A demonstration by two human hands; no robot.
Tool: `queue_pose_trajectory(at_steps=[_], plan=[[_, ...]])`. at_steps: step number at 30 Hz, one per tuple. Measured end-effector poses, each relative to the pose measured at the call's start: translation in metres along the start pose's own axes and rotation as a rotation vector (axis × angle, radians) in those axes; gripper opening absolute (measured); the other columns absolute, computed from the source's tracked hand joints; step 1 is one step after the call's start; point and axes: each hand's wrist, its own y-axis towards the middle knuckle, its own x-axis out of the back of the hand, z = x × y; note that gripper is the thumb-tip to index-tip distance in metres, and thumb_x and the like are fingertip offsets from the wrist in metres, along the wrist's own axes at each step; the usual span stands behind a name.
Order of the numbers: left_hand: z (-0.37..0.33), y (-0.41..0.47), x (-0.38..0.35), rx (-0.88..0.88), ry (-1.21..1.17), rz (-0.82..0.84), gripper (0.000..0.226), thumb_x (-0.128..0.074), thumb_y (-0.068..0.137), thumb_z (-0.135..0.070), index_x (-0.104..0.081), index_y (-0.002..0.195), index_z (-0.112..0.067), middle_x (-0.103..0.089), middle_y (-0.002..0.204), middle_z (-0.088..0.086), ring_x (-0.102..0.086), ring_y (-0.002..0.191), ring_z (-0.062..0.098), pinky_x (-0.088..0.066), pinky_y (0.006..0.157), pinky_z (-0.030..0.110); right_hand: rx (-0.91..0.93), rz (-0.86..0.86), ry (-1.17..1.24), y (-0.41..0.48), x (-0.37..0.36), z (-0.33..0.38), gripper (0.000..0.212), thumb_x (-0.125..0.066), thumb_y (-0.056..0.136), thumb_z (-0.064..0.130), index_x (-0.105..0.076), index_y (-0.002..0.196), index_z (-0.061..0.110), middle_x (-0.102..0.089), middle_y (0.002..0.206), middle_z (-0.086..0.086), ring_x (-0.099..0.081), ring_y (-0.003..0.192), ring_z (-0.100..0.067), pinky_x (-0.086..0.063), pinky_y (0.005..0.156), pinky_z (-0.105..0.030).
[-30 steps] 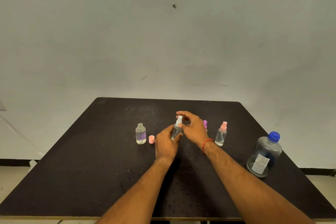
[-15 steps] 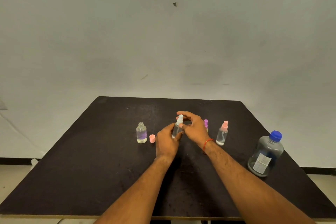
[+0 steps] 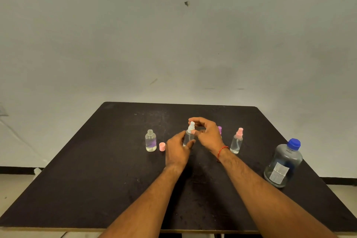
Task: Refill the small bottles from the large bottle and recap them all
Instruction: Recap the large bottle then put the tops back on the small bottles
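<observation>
- The clear spray bottle point(image 3: 189, 135) with the white sprayer top point(image 3: 191, 125) is near the middle of the dark table point(image 3: 96, 179), held between both hands.
- Its long axis runs close to vertical, with the sprayer pointing up and leaning slightly to the right. The left hand hides its base, so I cannot tell whether it rests on the table.
- The left hand point(image 3: 176, 152) grips the lower body of this bottle, with fingers and thumb curled round it from the near left side.
- The right hand point(image 3: 207, 135) is at the top. Its thumb and fingers curl round the white sprayer and pinch it at the neck, and a red thread point(image 3: 222, 150) circles that wrist.
- To the left stands an open small bottle point(image 3: 150, 141) — upright, bare threaded neck up, with a little clear liquid at the bottom.
- A pink cap point(image 3: 162, 146) sits on the table just beside it on the right, apart from the neck.
- Just right of the right hand, a purple-topped bottle point(image 3: 219, 130) is mostly hidden behind it.
- Further right a pink-topped spray bottle point(image 3: 237, 141) stands upright, with its sprayer on.
- The large bottle point(image 3: 283, 164) stands near the table's right edge — its blue cap point(image 3: 294, 144) is on, its axis is upright and its white label faces the near side.
</observation>
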Motion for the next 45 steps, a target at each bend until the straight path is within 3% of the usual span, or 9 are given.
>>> queue_pose_trajectory(at_steps=[3,7,12,15,21,27,34,40,45], plan=[[0.0,0.001,0.0,0.008,-0.013,0.009,0.024,-0.078,0.09,-0.023,-0.074,0.113,-0.022,-0.075,0.099,-0.01,-0.069,0.091,0.005,-0.056,0.082,0.022,0.0,0.03,0.017,0.001,0.0,0.003,0.032,-0.067,0.085,-0.005,-0.072,0.104,0.021,-0.072,0.104,0.003,-0.067,0.102,-0.01,-0.058,0.084,-0.029],[-0.001,-0.001,0.0,0.008,-0.015,0.012,0.017,-0.078,0.09,-0.021,-0.075,0.106,-0.019,-0.074,0.091,-0.008,-0.069,0.084,0.006,-0.056,0.076,0.021,-0.001,-0.01,-0.028,-0.001,-0.004,0.004,0.031,-0.067,0.084,-0.005,-0.069,0.095,0.024,-0.071,0.097,0.004,-0.067,0.097,-0.01,-0.055,0.076,-0.017],[0.002,-0.004,0.001,0.012,0.019,0.003,0.007,-0.078,0.09,-0.018,-0.071,0.09,-0.019,-0.059,0.066,-0.015,-0.059,0.063,-0.003,-0.043,0.055,0.009,-0.002,-0.076,-0.081,-0.006,-0.018,0.001,0.028,-0.068,0.084,-0.002,-0.066,0.099,0.021,-0.067,0.098,0.003,-0.063,0.094,-0.01,-0.054,0.077,-0.018],[0.005,-0.004,0.0,0.009,0.015,-0.004,0.022,-0.076,0.091,-0.016,-0.062,0.079,-0.028,-0.052,0.059,-0.016,-0.057,0.062,-0.01,-0.043,0.053,0.008,-0.003,-0.133,-0.11,-0.007,-0.022,-0.001,0.027,-0.071,0.082,0.0,-0.067,0.099,0.02,-0.066,0.098,-0.001,-0.063,0.093,-0.012,-0.057,0.08,-0.027],[0.005,-0.004,-0.005,0.056,-0.026,0.018,0.005,-0.07,0.094,-0.018,-0.073,0.089,-0.017,-0.07,0.074,-0.002,-0.067,0.07,0.012,-0.061,0.068,0.036,-0.022,-0.212,-0.118,-0.009,-0.028,-0.003,0.029,-0.072,0.082,0.001,-0.065,0.097,0.025,-0.067,0.096,0.002,-0.063,0.092,-0.011,-0.058,0.081,-0.029],[0.005,0.003,-0.005,0.084,0.043,0.039,0.005,-0.073,0.093,-0.02,-0.073,0.09,-0.016,-0.066,0.071,-0.004,-0.062,0.067,0.01,-0.056,0.065,0.03,-0.047,-0.181,-0.112,-0.007,-0.027,-0.005,0.028,-0.072,0.083,0.005,-0.066,0.101,0.025,-0.065,0.093,0.009,-0.063,0.09,-0.007,-0.049,0.072,-0.011],[0.008,0.006,-0.004,0.117,0.09,0.032,0.005,-0.076,0.091,-0.02,-0.073,0.091,-0.016,-0.058,0.067,-0.013,-0.058,0.066,0.007,-0.05,0.064,0.024,-0.05,-0.148,-0.1,-0.005,-0.026,-0.009,0.028,-0.074,0.082,0.003,-0.069,0.103,0.021,-0.071,0.094,0.003,-0.066,0.09,-0.009,-0.055,0.079,-0.02],[0.014,0.005,-0.003,0.141,0.106,0.055,0.009,-0.076,0.091,-0.019,-0.073,0.094,-0.012,-0.063,0.07,-0.005,-0.06,0.066,0.01,-0.052,0.065,0.025,-0.04,-0.139,-0.101,-0.006,-0.03,-0.014,0.029,-0.075,0.08,0.004,-0.07,0.102,0.022,-0.071,0.092,0.004,-0.067,0.088,-0.007,-0.056,0.078,-0.02],[0.015,0.006,-0.001,0.153,0.072,0.093,0.017,-0.074,0.093,-0.021,-0.075,0.107,-0.013,-0.076,0.092,0.001,-0.071,0.088,0.014,-0.06,0.083,0.034,-0.027,-0.126,-0.129,-0.006,-0.032,-0.014,0.03,-0.075,0.081,0.005,-0.07,0.103,0.024,-0.071,0.092,0.007,-0.066,0.087,-0.004,-0.054,0.076,-0.017]])
